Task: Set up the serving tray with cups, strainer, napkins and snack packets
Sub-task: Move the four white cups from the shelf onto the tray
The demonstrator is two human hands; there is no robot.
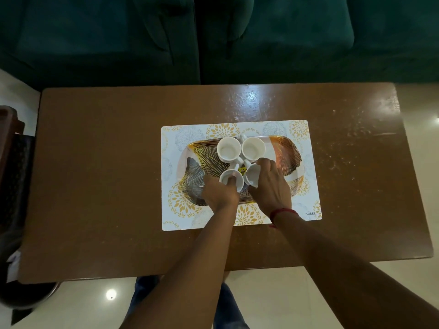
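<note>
On the table (118, 186), centre: your placemat (306, 205) — white with gold flower prints — lies flat, "KUBER" lettered at its near right corner.
Tray (285, 153): oval, leaf-patterned in gold and dark tones, sits on the placemat, long side across your view.
Far left cup (228, 149): white, upright, mouth up, on the tray.
Far right cup (253, 147): white, upright, just beside the far left cup.
Near left cup (229, 179): white, upright on the tray; your left hand (219, 194) pinches its rim, one finger inside the mouth and the rest outside.
Near right cup (252, 175): white, tilted on its side — your right hand (269, 184) is wrapped over it from the right.
Sticker (241, 171): yellow, on the tray between the four cups; its print is too small to read.
Right wrist: you wear a red thread (283, 213).
Beyond the table: dark green sofa (213, 39).
Strainer, napkins, snack packets: none seen on the tray.
</note>
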